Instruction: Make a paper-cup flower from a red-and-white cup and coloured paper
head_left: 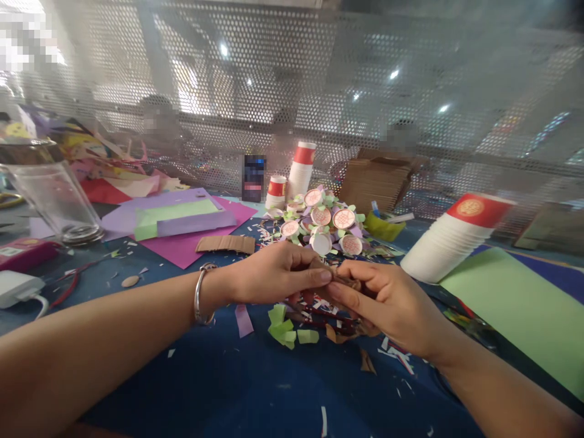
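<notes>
Grasping a brown piece [349, 281] between the left grip [280, 274] and the right grip [390, 298], on the near side of the flower pile [322, 216]. Pinching from the left and from the right at once, with curled fingers, holding the thumbs almost tip to tip. Covering most of the brown piece under the fingers; exposing only a narrow stretch on the side facing the flower pile. Running roughly crosswise along that exposed stretch, left to right before the flower pile; hiding both ends, and so not showing which way the brown piece is pointing or its full long axis.

Opening widest on the near side of the flower pile, across the blue counter [228, 389], among thin white slivers. Encountering green scraps [280, 328] and brown scraps [337, 333] there. Narrowing to the right of the flower pile, meeting a slanted cup stack [451, 240] and the straight edge of a green sheet [524, 316]. Narrowing also to the left of the flower pile, meeting a corrugated strip [225, 244], a purple sheet [123, 218] and, farther out, a glass tumbler [64, 201]. Closing off behind the flower pile at a perforated screen [292, 73].
</notes>
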`<state>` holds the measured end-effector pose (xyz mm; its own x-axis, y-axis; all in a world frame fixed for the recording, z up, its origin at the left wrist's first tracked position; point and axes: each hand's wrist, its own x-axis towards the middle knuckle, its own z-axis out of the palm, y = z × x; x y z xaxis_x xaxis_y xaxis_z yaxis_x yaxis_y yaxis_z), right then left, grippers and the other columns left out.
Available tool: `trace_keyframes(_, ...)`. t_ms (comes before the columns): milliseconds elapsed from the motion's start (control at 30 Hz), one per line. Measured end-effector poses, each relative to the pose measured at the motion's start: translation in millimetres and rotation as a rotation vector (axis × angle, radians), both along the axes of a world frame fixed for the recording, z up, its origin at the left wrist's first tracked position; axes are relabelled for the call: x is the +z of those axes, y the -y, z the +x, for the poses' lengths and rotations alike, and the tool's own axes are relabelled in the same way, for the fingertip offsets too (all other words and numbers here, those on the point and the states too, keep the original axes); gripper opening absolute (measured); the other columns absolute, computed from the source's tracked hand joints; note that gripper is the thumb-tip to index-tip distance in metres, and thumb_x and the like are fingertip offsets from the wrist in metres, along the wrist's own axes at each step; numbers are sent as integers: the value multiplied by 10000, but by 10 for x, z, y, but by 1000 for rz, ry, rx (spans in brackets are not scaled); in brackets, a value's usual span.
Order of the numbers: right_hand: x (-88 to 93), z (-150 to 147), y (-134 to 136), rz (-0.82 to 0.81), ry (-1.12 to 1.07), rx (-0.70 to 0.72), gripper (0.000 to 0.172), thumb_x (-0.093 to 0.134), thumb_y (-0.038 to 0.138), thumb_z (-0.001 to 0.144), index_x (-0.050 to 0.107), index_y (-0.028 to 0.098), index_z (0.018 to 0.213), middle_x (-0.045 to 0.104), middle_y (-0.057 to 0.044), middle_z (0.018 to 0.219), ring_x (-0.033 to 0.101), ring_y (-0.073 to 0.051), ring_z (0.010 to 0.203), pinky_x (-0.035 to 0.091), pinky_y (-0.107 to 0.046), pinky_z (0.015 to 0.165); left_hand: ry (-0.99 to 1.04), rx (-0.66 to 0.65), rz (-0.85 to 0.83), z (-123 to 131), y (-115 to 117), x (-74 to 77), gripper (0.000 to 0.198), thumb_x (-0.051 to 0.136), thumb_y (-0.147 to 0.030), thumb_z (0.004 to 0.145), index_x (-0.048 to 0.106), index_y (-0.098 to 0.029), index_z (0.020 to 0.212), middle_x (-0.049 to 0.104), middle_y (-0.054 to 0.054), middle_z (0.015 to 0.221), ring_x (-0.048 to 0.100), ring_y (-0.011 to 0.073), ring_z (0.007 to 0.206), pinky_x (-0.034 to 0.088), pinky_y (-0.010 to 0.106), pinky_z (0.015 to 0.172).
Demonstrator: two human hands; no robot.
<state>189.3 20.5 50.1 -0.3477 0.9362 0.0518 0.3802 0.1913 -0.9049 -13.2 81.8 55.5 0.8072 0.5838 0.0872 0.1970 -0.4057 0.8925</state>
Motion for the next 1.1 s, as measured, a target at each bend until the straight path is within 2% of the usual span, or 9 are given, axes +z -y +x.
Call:
trace_keyframes(100,5,21,4,-40,-19,30,335,643,512,905,616,183,844,452,54,602,381,-80,506,307,-205,436,115,-29,17,16,20,-34,249,506,-342,974,602,-147,852,567,-8,733,518,85,624,426,203,560)
trace_keyframes(200,27,32,41,-50,-73,36,330,614,499,928,575,194,809,392,70,579,333,-74,486,292,-197,419,287,27,30,87,128,-88,232,497,-281,981,574,-149,806,527,-13,719,480,85,653,403,205,588)
trace_keyframes(300,62,25,102,20,-98,15,342,598,473,943,519,200,751,397,51,639,346,-85,533,329,-206,449,423,77,-96,175,253,-134,245,493,-302,984,542,-159,792,478,-33,669,421,78,591,361,213,541)
trace_keyframes(400,87,3,136,170,-39,-4,358,577,429,960,472,204,702,373,47,633,333,-92,544,310,-213,446,495,132,-231,250,322,-173,283,526,-332,968,518,-162,741,438,-49,616,358,66,538,300,216,499)
trace_keyframes(533,70,-14,107,320,55,-68,335,553,370,975,502,202,689,376,52,588,329,-87,514,296,-212,432,476,193,-405,282,296,-203,315,542,-375,950,490,-167,719,417,-59,585,300,53,488,230,222,461)
trace_keyframes(700,14,-8,77,206,6,-95,335,624,459,922,555,198,722,399,64,537,360,-74,453,307,-195,385,350,149,-219,182,188,-138,339,532,-435,963,518,-163,760,453,-47,625,366,63,535,266,211,475)
trace_keyframes(833,25,-16,101,206,-1,-110,300,635,444,920,591,196,757,465,47,580,425,-82,480,368,-192,400,287,45,-333,109,155,-68,279,539,-395,968,543,-162,815,465,-52,631,375,55,524,258,202,478)
trace_keyframes(933,60,-28,120,320,47,-100,266,599,397,950,595,203,768,518,29,590,468,-98,498,402,-206,423,362,56,-403,150,215,-77,240,575,-349,954,547,-157,812,456,-55,622,371,48,521,266,190,481)
trace_keyframes(1100,54,-31,129,617,259,-154,164,562,320,962,624,223,846,639,0,614,553,-132,510,450,-254,491,486,219,-536,276,350,-85,256,560,-338,945,508,-165,764,424,-64,604,324,38,479,246,180,450)
